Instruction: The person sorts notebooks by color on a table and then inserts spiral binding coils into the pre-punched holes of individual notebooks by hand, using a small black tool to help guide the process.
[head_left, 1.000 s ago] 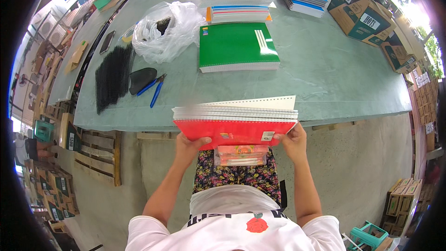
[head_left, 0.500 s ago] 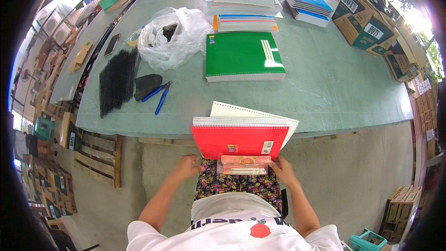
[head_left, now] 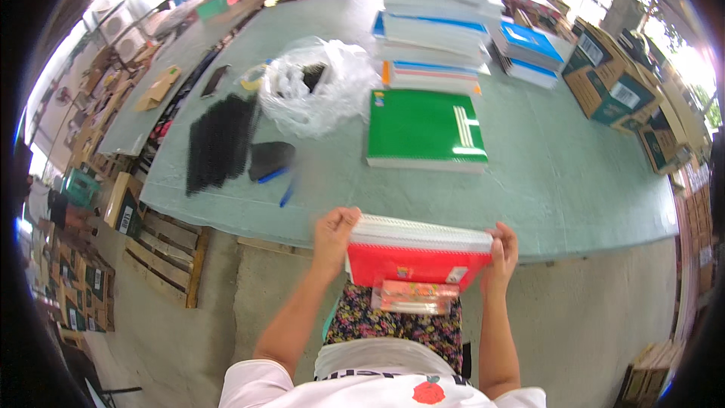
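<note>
Now that both hands have moved up from low beside it, the left hand (head_left: 334,231) pinches the upper left corner of the red-covered sheaf (head_left: 419,258) and the right hand (head_left: 503,254) grips its upper right corner. Half a second ago a pale sheet jutted out askew behind the pages; now the top edges lie nearly in line, so the sheaf seems close to squared up, though blur hides the finer detail. It stands at the near side of the table (head_left: 581,181), above flowered trousers (head_left: 362,325), with an orange-pink packet (head_left: 418,291) at its lower edge. Farther out lie blurred blue-handled pliers (head_left: 287,194), black ridged strips (head_left: 219,143), a green-covered stack (head_left: 427,127) and a plastic bag (head_left: 340,102); a tall paper stack (head_left: 434,41) rises beyond.
</note>
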A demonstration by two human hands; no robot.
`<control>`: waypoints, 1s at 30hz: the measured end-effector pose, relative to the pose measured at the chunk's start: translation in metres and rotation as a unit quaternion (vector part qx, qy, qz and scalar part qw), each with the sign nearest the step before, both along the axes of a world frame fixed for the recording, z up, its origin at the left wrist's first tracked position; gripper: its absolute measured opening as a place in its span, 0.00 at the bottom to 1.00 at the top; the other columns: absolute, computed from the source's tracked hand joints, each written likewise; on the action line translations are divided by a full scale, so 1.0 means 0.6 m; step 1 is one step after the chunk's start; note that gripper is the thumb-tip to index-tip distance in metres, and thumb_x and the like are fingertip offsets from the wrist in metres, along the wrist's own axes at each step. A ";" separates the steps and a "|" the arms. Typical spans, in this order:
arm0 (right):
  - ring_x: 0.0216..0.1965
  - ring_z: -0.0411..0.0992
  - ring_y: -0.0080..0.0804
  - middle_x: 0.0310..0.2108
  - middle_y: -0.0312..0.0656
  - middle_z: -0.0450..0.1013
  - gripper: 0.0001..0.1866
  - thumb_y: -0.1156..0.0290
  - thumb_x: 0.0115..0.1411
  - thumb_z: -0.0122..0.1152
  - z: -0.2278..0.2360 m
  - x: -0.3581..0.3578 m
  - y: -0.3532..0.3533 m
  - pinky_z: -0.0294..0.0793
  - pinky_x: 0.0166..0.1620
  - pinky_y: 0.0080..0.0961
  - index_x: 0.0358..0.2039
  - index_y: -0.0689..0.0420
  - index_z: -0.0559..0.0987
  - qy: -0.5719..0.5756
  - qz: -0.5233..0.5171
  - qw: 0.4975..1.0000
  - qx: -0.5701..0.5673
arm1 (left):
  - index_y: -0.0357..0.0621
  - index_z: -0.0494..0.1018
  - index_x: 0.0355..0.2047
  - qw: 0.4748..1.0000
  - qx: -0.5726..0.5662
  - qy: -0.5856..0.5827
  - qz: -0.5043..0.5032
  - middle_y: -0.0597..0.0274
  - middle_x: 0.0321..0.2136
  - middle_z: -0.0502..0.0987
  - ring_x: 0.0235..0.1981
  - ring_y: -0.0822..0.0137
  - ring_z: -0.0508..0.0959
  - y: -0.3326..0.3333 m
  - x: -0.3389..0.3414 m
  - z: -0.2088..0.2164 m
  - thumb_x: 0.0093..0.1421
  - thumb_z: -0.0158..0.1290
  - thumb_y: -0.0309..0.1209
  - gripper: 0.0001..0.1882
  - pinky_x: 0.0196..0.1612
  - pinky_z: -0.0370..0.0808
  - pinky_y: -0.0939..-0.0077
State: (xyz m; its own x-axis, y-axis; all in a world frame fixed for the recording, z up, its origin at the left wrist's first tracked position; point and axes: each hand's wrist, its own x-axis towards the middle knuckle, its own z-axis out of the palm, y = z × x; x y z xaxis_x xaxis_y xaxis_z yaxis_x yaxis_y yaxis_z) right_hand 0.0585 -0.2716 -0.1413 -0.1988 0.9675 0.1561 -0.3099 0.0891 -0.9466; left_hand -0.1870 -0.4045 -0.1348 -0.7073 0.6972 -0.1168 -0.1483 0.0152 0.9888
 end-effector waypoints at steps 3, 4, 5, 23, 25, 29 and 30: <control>0.33 0.63 0.19 0.28 0.35 0.68 0.09 0.68 0.54 0.58 -0.022 -0.003 0.003 0.63 0.38 0.19 0.30 0.62 0.74 -0.211 -0.080 0.973 0.050 | 0.42 0.71 0.22 0.998 0.053 0.035 -0.022 0.73 0.20 0.70 0.24 0.82 0.65 0.021 0.017 -0.036 0.61 0.50 0.37 0.14 0.27 0.64 0.82; 0.31 0.62 0.19 0.26 0.34 0.68 0.09 0.69 0.53 0.57 -0.008 -0.004 0.000 0.63 0.37 0.19 0.28 0.62 0.74 -0.200 -0.076 0.977 -0.018 | 0.42 0.70 0.21 0.997 0.036 -0.019 -0.062 0.74 0.19 0.68 0.23 0.82 0.64 0.025 0.019 -0.021 0.61 0.50 0.36 0.14 0.26 0.62 0.82; 0.31 0.62 0.19 0.26 0.34 0.68 0.09 0.69 0.53 0.57 -0.014 0.002 -0.002 0.63 0.37 0.19 0.28 0.62 0.74 -0.193 -0.081 0.978 -0.012 | 0.43 0.69 0.20 0.991 0.018 -0.075 -0.109 0.75 0.19 0.67 0.22 0.82 0.63 0.029 0.026 -0.006 0.60 0.50 0.36 0.14 0.25 0.61 0.81; 0.28 0.67 0.18 0.24 0.34 0.70 0.09 0.70 0.60 0.50 0.003 -0.029 0.016 0.66 0.31 0.18 0.37 0.61 0.75 -0.167 -0.002 0.984 0.052 | 0.37 0.70 0.24 0.979 0.144 -0.080 0.122 0.59 0.23 0.72 0.27 0.70 0.72 0.004 0.054 0.002 0.50 0.46 0.28 0.06 0.31 0.69 0.77; 0.25 0.62 0.16 0.22 0.31 0.67 0.10 0.69 0.61 0.48 -0.017 -0.018 0.028 0.62 0.27 0.16 0.37 0.61 0.75 -0.199 -0.013 0.980 0.004 | 0.35 0.70 0.30 0.994 0.071 0.042 0.077 0.59 0.26 0.72 0.26 0.71 0.71 0.010 0.040 -0.026 0.51 0.45 0.28 0.09 0.32 0.68 0.77; 0.22 0.57 0.17 0.20 0.29 0.62 0.11 0.71 0.60 0.44 -0.019 0.009 0.030 0.57 0.25 0.18 0.35 0.61 0.75 -0.250 -0.045 0.967 -0.003 | 0.34 0.71 0.34 0.994 0.008 0.105 -0.013 0.55 0.30 0.74 0.34 0.60 0.73 0.046 0.018 -0.086 0.56 0.45 0.30 0.11 0.41 0.68 0.69; 0.22 0.57 0.17 0.20 0.29 0.62 0.11 0.71 0.60 0.44 -0.017 0.012 0.028 0.57 0.25 0.18 0.35 0.61 0.75 -0.260 -0.031 0.965 -0.011 | 0.35 0.71 0.35 0.970 0.001 0.241 -0.029 0.53 0.32 0.74 0.36 0.57 0.73 0.046 -0.001 -0.061 0.57 0.46 0.32 0.12 0.43 0.68 0.67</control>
State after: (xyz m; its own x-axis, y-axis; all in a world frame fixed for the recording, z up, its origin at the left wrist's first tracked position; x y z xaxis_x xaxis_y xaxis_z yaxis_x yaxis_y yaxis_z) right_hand 0.0658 -0.2545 -0.1517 -0.1865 0.9820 0.0292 0.2133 0.0695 -0.9745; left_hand -0.1878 -0.3767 -0.1715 -0.6396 0.7368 0.2192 0.3318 0.0074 0.9433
